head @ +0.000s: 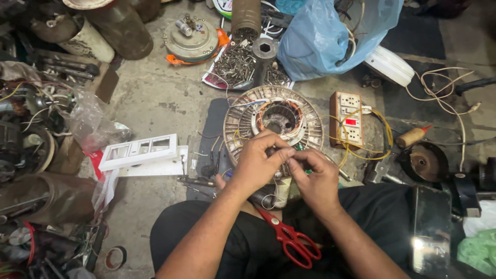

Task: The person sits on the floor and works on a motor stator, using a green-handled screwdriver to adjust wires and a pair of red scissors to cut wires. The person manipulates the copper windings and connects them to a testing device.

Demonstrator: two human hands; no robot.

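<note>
Cluttered concrete workshop floor around us. We've got both left hand (257, 161) and right hand (316, 178) pinching thin wire ends at the near rim of the fan stator (276, 121); best we keep the pinch tight and close together, red scissors (290, 237) resting on our lap.

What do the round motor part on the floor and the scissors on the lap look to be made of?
Motor stator: dull grey metal ring, slotted edge, with glossy reddish-brown windings that look like copper wire. Scissors: shiny red handles, probably plastic; the blades look like bare steel.
</note>
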